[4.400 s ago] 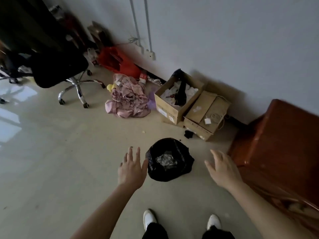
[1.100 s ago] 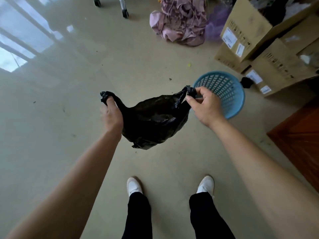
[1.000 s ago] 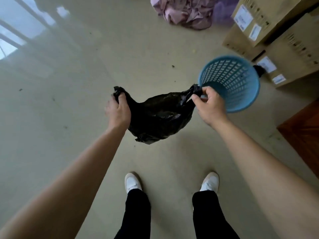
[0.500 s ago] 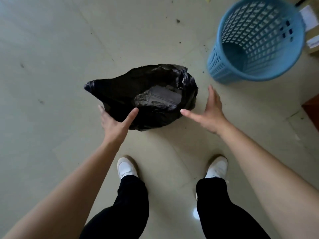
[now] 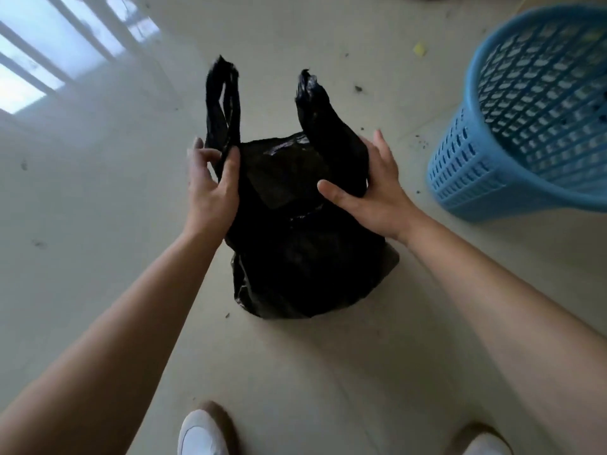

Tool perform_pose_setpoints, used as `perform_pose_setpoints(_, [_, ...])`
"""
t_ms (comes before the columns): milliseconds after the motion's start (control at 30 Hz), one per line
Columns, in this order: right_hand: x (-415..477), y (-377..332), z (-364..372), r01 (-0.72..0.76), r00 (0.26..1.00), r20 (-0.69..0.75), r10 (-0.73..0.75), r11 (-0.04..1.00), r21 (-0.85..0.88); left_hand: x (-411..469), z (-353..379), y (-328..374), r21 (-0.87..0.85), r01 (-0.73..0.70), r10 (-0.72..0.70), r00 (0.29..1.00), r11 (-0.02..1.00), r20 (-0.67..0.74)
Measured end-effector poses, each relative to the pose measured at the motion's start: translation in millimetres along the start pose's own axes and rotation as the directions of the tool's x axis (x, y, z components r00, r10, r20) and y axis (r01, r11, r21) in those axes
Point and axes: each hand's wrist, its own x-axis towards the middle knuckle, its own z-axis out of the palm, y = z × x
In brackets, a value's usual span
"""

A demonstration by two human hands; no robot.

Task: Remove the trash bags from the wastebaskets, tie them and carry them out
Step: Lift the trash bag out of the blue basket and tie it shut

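The black trash bag (image 5: 305, 244) sits on the floor (image 5: 98, 224) at frame centre, handles (image 5: 223, 100) upright. The left grip (image 5: 213, 188) pinches the left handle's base; the right grip (image 5: 374, 195) clasps the right handle's base. A blue wastebasket (image 5: 476, 165) stands upper right

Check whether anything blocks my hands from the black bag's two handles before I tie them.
Nothing visible does. The left hand pinches the trash bag at its left handle; the right hand holds it just below the right handle, which stands free.
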Motion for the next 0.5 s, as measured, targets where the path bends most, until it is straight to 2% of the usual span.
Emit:
perform_pose_setpoints(67, [22,12,8,0.047,0.998,-0.053,-0.043,0.997,0.064,17,23,5,-0.041,-0.029,0.026,0.998,0.999,-0.06])
perform_pose_setpoints(133, [41,21,14,0.131,0.988,-0.106,-0.116,0.981,0.146,33,40,2,-0.113,0.008,-0.022,0.992,0.994,-0.125])
perform_pose_setpoints(233, [60,24,17,0.103,0.995,-0.024,-0.101,0.932,0.348,49,50,-2,-0.267,0.085,-0.144,0.968,0.96,-0.208])
perform_pose_setpoints(300, [68,25,16,0.098,0.995,-0.036,-0.091,0.896,0.433,53,50,-4,-0.295,0.113,-0.187,0.953,0.949,-0.236])
perform_pose_setpoints(400, [70,14,9,0.097,0.995,-0.056,-0.08,0.876,0.473,50,44,5,-0.346,0.122,-0.178,0.975,0.93,-0.135])
perform_pose_setpoints(500, [56,4,-4,0.033,0.998,-0.064,-0.003,0.881,0.472,44,35,15,-0.374,0.002,-0.012,1.0,0.927,-0.022])
